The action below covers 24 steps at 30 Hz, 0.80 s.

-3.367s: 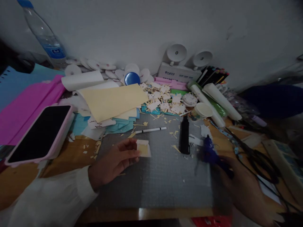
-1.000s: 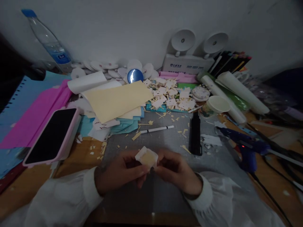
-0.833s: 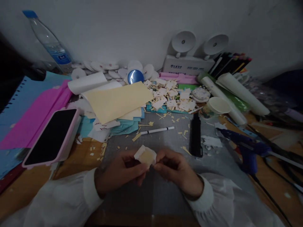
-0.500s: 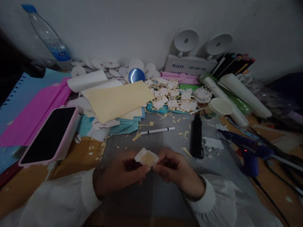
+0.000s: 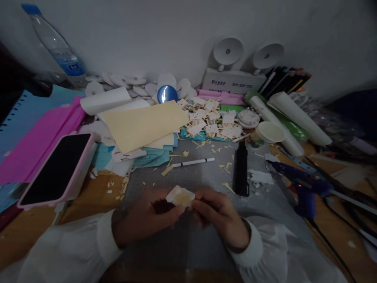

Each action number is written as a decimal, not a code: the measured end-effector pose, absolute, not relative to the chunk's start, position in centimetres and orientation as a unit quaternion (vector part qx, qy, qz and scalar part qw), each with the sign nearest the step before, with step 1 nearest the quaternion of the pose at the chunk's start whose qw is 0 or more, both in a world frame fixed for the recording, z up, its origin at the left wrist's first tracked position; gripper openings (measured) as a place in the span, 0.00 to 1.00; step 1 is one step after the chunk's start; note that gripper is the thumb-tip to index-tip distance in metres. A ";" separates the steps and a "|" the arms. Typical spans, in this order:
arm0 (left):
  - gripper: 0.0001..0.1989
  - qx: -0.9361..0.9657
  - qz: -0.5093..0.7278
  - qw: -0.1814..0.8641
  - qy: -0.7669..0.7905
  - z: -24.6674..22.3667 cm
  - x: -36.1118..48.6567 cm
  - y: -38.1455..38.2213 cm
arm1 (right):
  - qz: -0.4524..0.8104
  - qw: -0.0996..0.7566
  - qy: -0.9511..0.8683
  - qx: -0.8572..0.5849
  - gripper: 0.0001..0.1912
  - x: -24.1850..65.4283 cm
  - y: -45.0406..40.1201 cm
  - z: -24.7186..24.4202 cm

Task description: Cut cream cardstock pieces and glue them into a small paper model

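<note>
A small folded piece of white paper (image 5: 180,195), with a yellowish middle, is held above the grey cutting mat (image 5: 182,251). My left hand (image 5: 150,216) pinches it from the left, thumb along its lower edge. From the right, my right hand (image 5: 218,212) grips its right corner between thumb and fingers. Beyond the hands lies a white pen (image 5: 193,162) with black bands. To the right of it is a black utility knife (image 5: 241,171), with torn white paper scraps (image 5: 260,177) beside it.
A purple hot glue gun (image 5: 300,181) with a lit red light lies right, its cord trailing. A phone (image 5: 59,169) rests left. Behind are yellow paper (image 5: 144,125), a pile of paper cutouts (image 5: 206,118), a paper cup (image 5: 266,135) and a water bottle (image 5: 59,51).
The whole view has shifted slightly, so things appear a little further left. Both hands still hold the paper piece, with the right fingers slightly repositioned at its corner.
</note>
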<state>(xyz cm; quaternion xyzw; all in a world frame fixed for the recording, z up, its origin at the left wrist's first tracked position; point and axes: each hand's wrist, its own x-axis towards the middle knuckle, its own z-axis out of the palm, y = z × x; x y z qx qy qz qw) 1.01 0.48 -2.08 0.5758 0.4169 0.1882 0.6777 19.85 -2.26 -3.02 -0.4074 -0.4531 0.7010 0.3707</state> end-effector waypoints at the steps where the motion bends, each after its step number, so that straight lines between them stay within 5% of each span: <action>1: 0.10 0.575 0.190 0.679 0.416 -2.2 1.0 0.5 | 0.699 0.366 -0.460 -0.408 0.18 19.9 -2.3 -3.0; 24: 0.12 0.575 0.169 0.715 0.360 -2.0 0.9 0.4 | 0.688 0.373 -0.461 -0.418 0.16 19.6 -2.3 -3.1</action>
